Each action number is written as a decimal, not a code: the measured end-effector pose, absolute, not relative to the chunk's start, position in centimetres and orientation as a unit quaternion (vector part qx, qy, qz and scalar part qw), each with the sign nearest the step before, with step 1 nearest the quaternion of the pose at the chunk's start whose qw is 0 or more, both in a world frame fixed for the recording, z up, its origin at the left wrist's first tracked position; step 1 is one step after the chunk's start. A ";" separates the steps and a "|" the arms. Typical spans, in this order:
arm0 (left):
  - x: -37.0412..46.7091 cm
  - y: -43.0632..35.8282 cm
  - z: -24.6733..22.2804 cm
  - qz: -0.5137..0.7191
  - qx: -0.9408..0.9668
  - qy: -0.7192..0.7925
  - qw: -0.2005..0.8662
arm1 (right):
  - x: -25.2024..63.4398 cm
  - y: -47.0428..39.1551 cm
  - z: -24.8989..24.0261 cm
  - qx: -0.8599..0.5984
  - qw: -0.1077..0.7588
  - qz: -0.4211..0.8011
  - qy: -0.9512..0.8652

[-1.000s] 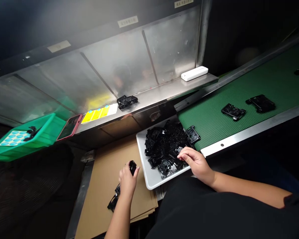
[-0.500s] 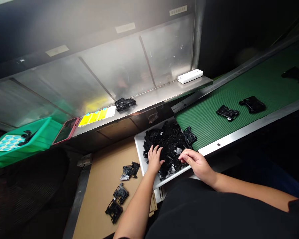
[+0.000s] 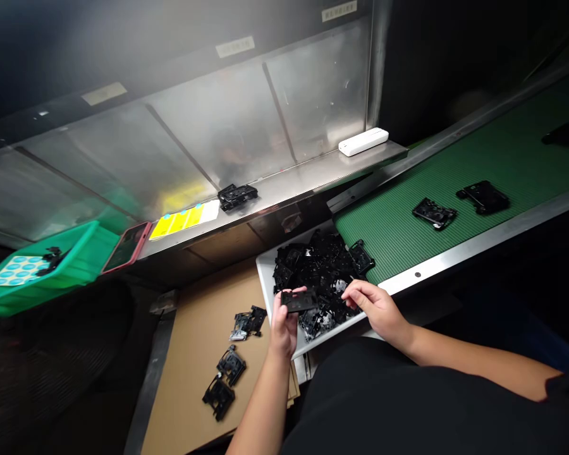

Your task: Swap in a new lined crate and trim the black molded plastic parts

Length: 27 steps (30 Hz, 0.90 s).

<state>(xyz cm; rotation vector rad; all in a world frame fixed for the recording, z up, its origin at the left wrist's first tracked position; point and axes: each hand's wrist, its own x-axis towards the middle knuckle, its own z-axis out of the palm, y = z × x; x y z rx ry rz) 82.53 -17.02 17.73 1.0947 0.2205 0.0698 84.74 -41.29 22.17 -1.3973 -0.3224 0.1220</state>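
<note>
Nearest the camera, the left hand (image 3: 284, 325) pinches a flat black plastic part (image 3: 299, 299) between thumb and fingers, closed on its near edge so the piece stands clear above the near rim of the white tray (image 3: 265, 278). The right hand (image 3: 374, 306) rests on the heap of black parts (image 3: 320, 272) in that tray, fingers loosely curled with the tips at a piece in the pile; whether they actually grip it I cannot tell.

To the left of the left hand, 3 black parts (image 3: 232, 360) lie apart from one another on the cardboard sheet (image 3: 194, 354), spread flat rather than heaped, which keeps them separate from the tray's stock.

Beyond the tray, the green conveyor belt (image 3: 455, 170) runs up to the right and carries 2 parts (image 3: 458, 205) side by side, with 1 more near the far right edge. 1 part hangs at the belt's lower end, where pieces would drop into the tray.

Further back, the steel shelf (image 3: 289, 180) holds a single black part (image 3: 237, 196), a yellow label sheet (image 3: 183, 219), a phone (image 3: 126, 246) and a white bar (image 3: 363, 141). A green bin (image 3: 76, 265) sits far left.
</note>
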 end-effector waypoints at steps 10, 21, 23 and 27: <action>77.7 -22.8 24.3 -0.123 0.358 0.220 0.899 | 83.8 -39.6 25.1 -0.608 0.746 0.121 -0.243; 76.9 -24.1 25.2 -0.158 0.374 0.234 0.884 | 83.4 -38.5 24.2 -0.545 0.785 0.225 -0.191; 77.1 -24.5 25.5 -0.153 0.379 0.228 0.884 | 83.3 -38.7 24.3 -0.547 0.784 0.224 -0.187; 77.2 -25.0 25.8 -0.150 0.388 0.218 0.883 | 83.2 -38.9 24.6 -0.556 0.780 0.219 -0.186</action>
